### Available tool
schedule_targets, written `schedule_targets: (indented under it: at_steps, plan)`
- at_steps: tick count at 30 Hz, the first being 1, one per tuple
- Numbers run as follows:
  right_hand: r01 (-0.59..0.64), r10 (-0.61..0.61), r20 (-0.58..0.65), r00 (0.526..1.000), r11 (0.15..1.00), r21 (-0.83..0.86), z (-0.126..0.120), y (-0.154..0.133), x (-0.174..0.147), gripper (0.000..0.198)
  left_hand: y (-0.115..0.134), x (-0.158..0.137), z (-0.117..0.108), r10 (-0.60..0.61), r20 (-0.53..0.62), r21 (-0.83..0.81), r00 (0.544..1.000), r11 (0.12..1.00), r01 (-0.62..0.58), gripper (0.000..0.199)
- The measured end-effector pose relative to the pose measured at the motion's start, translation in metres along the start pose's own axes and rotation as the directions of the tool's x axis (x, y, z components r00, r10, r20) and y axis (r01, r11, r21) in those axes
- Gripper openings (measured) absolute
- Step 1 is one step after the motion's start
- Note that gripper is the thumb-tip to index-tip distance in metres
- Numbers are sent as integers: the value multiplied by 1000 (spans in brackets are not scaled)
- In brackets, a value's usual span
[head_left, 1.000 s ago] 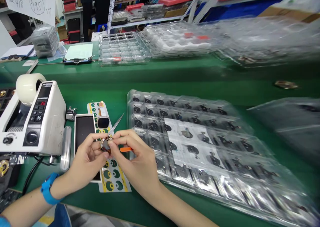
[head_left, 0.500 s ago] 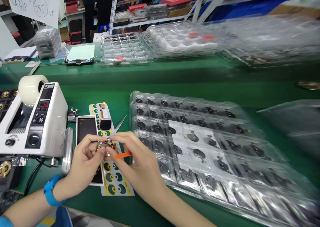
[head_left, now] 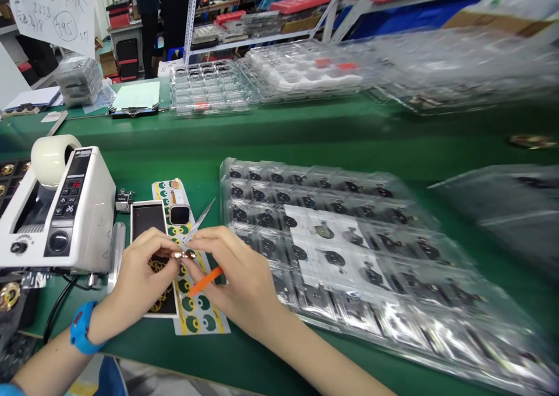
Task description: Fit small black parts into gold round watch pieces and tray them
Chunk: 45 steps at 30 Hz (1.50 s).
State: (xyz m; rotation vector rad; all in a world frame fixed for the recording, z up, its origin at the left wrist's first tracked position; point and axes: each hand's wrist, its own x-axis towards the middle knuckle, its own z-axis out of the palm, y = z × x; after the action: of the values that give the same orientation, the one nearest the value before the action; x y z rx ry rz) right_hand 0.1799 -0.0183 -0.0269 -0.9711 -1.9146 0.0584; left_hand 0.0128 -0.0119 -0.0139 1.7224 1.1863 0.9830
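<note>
Metal part (head_left: pixel 183 255) just rolled edge-on over the printed sheet (head_left: pixel 198 317), pinched by left hand (head_left: pixel 146 271); right hand (head_left: pixel 240 276) grips orange stick (head_left: pixel 206 280), contact unclear; rim's probably being worked.

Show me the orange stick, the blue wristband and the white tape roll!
Orange stick (head_left: pixel 205 280), head view: its middle.
Blue wristband (head_left: pixel 82 329), head view: outer strap.
White tape roll (head_left: pixel 49 161), head view: curved outside.
</note>
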Motion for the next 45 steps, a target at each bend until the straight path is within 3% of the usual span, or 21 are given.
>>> schedule_targets:
  at_steps: [3,6,8,10,14,19,25,34,39,45]
  plan:
    - [204,-224,-85,971,959,-197,-6,-7,-5,11,5,3,-3,-146,-59,-123,988,983,138,9]
    - [344,-383,-96,919,896,-281,-8,-12,-9,15,6,3,-1,-344,47,-437,938,837,329,27]
    - [335,-388,-107,916,883,-329,-7,-12,-10,18,6,2,2,-374,150,-582,915,715,388,38]
    - [269,-329,-110,938,890,-368,-4,-10,-8,17,6,0,5,-353,213,-637,911,657,404,44]
    - [157,-195,-101,976,942,-296,-1,-5,-4,12,8,-5,10,-305,218,-606,927,702,374,48]
    - [109,-128,-105,986,979,-173,0,-4,-5,14,7,-11,18,-317,140,-582,938,740,337,46]
    - [192,-214,-64,975,949,-249,2,-1,-6,12,-1,-17,21,-316,64,-473,947,826,307,34]
    - [291,-300,6,954,918,-269,-3,3,-6,11,-3,-18,18,-269,53,-371,962,889,269,25]
    - [259,-275,-14,961,920,-294,-1,-1,-6,12,-5,-22,20,-221,46,-283,974,932,224,22]
    - [195,-218,-62,974,946,-259,5,-4,-7,12,-7,-23,22,-227,21,-343,974,913,221,19]
